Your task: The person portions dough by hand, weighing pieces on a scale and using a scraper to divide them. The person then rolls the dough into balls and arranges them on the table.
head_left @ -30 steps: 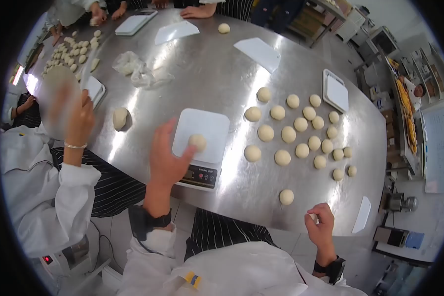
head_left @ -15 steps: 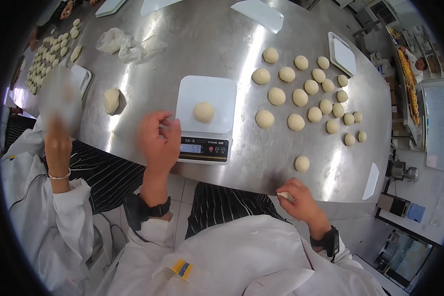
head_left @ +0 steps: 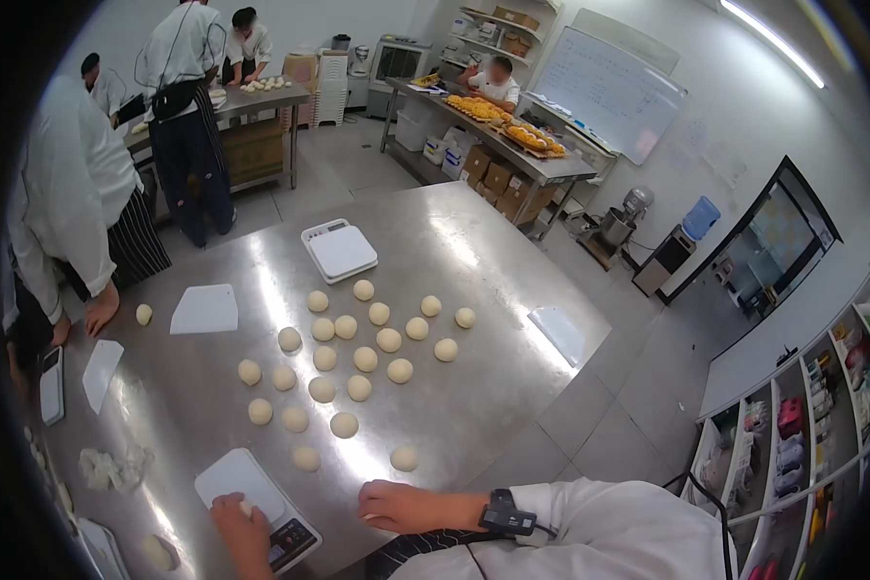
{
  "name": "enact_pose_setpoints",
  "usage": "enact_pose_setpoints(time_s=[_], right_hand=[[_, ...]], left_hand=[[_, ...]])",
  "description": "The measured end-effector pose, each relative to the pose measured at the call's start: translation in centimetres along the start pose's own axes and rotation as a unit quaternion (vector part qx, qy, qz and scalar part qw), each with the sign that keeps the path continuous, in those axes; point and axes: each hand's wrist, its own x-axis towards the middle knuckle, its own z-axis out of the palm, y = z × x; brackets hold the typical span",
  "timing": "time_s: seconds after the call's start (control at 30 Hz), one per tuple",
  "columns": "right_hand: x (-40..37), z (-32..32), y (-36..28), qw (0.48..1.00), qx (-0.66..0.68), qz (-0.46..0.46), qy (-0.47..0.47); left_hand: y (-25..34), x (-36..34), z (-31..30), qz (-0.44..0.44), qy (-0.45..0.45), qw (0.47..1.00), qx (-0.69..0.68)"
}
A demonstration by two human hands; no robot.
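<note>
A white digital scale lies at the lower left of the steel table. My left hand is over its platform, fingers closed around a dough ball that shows only in part. Near the table's front edge, my right hand is closed, palm down, with a small bit of pale dough just visible under its fingers. A single dough ball sits just beyond that hand. Several round dough balls are spread in loose rows farther back. Left of the scale is a larger dough lump.
Another white scale stands at the table's far side. White scrapers and a crumpled plastic bag lie on the left, another scraper near the right edge. Co-workers in white stand at the left and beyond; one person's hand rests on the table.
My view has swung up and to the right, showing the room. My left hand has moved from beside the scale onto the dough ball on it. My right hand remains closed.
</note>
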Motion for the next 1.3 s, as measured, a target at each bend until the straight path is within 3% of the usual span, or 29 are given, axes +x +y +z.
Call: enact_pose_setpoints(time_s=[0.1,0.13,0.17,0.3,0.37,0.43,0.5,0.57,0.6,0.67,0.7,0.73,0.77,0.8,0.87,0.97,1.0,1.23,1.3], right_hand=[[1.8,1.9,0.7,0.999,0.011,-0.024,0.025],[2.4,2.5,1.2,0.998,-0.049,-0.029,-0.023],[2.4,2.8,1.7,0.991,-0.108,-0.031,-0.072],[1.4,1.2,0.5,0.983,-0.172,-0.053,-0.044],[-0.1,-1.6,0.1,0.993,-0.104,-0.009,0.05],[-3.3,-4.7,4.2,0.974,-0.158,0.032,0.159],[-7.5,-11.0,5.2,0.93,-0.189,0.216,0.231],[-13.8,-15.4,12.0,0.866,-0.246,0.328,0.286],[-16.1,-18.6,13.4,0.831,-0.231,0.417,0.286],[-20.3,-24.1,17.3,0.747,-0.252,0.53,0.313],[-21.6,-26.3,18.0,0.749,-0.25,0.528,0.314],[-22.5,-28.5,18.8,0.717,-0.251,0.581,0.293],[-23.1,-30.4,19.7,0.682,-0.251,0.631,0.271],[-23.6,-31.7,20.7,0.686,-0.251,0.626,0.274],[-24.4,-33.4,22.6,0.692,-0.231,0.659,0.183],[-24.7,-34.0,23.8,0.693,-0.27,0.655,0.131],[-24.5,-34.9,23.5,0.7,-0.258,0.66,0.089],[-25.2,-36.8,25.0,0.698,-0.214,0.666,0.153],[-25.0,-36.7,25.4,0.678,-0.206,0.691,0.141]], left_hand=[[-1.4,0.5,0.6,-0.003,0.016,1.0,-0.019],[0.8,0.8,-0.8,0.04,0.078,0.996,0.018],[1.5,0.7,-1.3,0.044,0.08,0.996,0.02],[3.9,0.6,-2.4,0.03,0.153,0.987,-0.035],[6.3,0.2,-2.0,0.04,0.179,0.981,-0.062],[9.9,-0.8,-1.2,0.086,0.083,0.982,-0.149],[14.5,-2.3,1.1,0.093,-0.001,0.985,-0.145],[18.5,-2.6,3.7,0.253,-0.09,0.944,-0.191],[21.3,-3.3,5.0,0.281,-0.095,0.931,-0.214],[24.9,-3.9,8.6,0.31,-0.099,0.916,-0.236],[25.5,-4.3,11.5,0.337,-0.115,0.911,-0.209],[26.8,-4.2,13.0,0.364,-0.129,0.904,-0.182],[27.8,-4.0,14.2,0.365,-0.123,0.905,-0.179],[29.1,-3.7,14.8,0.359,-0.133,0.909,-0.169],[29.8,-3.1,17.5,0.35,-0.157,0.917,-0.114],[28.0,-4.2,22.4,0.341,-0.092,0.935,-0.037],[28.0,-4.3,22.3,0.321,-0.117,0.939,-0.038],[29.1,-5.0,20.7,0.287,-0.074,0.953,-0.061],[29.9,-4.9,19.7,0.248,-0.125,0.959,-0.056]])
